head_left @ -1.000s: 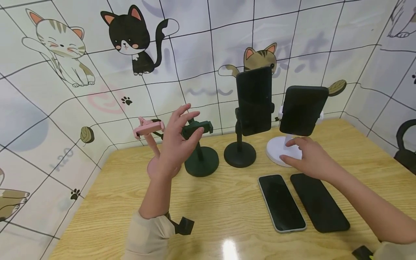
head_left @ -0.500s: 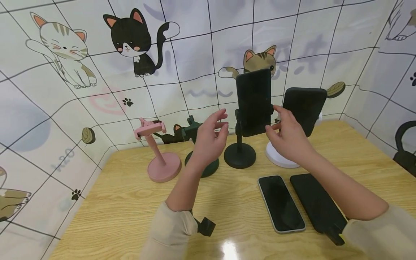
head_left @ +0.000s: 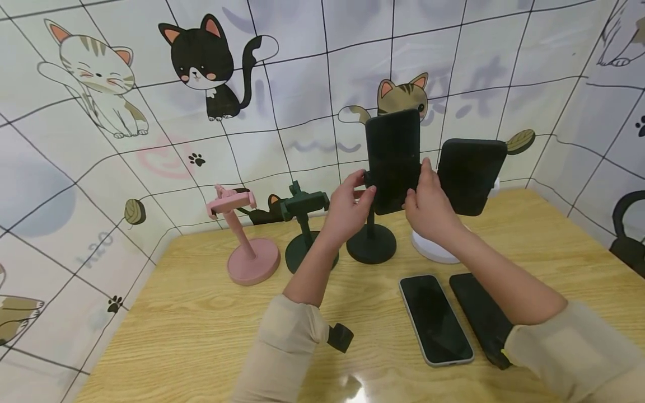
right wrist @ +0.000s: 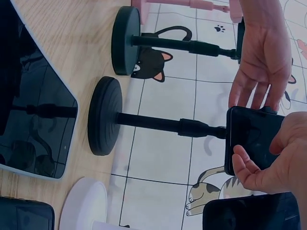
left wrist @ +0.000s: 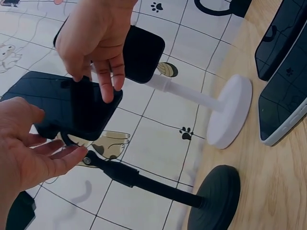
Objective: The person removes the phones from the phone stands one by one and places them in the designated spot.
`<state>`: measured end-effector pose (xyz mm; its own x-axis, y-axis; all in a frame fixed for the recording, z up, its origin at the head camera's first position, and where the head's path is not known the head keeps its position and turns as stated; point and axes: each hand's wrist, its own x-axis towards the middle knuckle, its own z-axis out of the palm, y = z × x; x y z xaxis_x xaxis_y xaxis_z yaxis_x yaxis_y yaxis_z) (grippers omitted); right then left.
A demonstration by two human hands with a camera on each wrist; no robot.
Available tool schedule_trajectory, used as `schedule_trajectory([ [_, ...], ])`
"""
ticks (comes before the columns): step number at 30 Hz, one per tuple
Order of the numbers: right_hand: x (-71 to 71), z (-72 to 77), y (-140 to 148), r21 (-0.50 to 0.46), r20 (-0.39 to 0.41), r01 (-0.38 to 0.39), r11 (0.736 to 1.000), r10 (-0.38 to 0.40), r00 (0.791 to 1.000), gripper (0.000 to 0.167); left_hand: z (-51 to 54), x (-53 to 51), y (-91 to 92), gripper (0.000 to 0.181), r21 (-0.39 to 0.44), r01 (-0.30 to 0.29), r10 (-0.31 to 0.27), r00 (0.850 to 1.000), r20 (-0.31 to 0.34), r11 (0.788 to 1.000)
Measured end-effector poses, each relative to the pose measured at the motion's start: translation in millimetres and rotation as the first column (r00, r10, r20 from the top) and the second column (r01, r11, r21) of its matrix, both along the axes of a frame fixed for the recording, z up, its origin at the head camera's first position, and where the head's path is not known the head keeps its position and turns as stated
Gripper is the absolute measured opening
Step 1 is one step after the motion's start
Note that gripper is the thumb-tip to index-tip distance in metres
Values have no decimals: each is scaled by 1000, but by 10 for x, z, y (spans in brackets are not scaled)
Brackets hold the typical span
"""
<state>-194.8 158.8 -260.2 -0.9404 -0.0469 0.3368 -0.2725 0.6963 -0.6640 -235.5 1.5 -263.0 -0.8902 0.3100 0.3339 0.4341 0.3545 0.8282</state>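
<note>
A dark phone point(head_left: 393, 162) stands upright in the clamp of a black phone stand point(head_left: 372, 244). My left hand point(head_left: 347, 210) is at the phone's left side, fingers extended by the clamp, thumb near the lower left edge. In the left wrist view the left hand's fingers point(left wrist: 64, 160) reach under the clamp beside the stand's joint. My right hand point(head_left: 432, 208) touches the phone's right edge; its thumb lies by the lower right corner. Both hands look loosely spread, and the phone hides part of the clamp. Fingertip contact behind the phone is hidden.
To the right, a white stand point(head_left: 433, 250) carries another dark phone point(head_left: 471, 176). Pink point(head_left: 253, 262) and green point(head_left: 304, 204) stands are at left. A silver-edged phone point(head_left: 436, 319) and a black phone point(head_left: 481, 316) lie flat on the wooden table point(head_left: 201, 336).
My right hand has left the white stand and moved left to the phone on the black stand. My left hand has moved right from the green stand to that same phone's left side.
</note>
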Motion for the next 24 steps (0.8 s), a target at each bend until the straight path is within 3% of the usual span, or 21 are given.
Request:
schedule_trajectory([
  [6,-16,-34,-4,7,-49,22,1000,-21,999,56,-41,-55,105,35,50,-55,57,998,-38,997],
  [10,-40,-64,-3,7,-96,33,999,-32,995,52,-58,-72,123,32,81,-76,79,997,-24,994],
  [24,-27,-97,-17,-9,-149,128,992,-128,980,42,-82,-83,51,34,109,-20,18,1000,14,994],
])
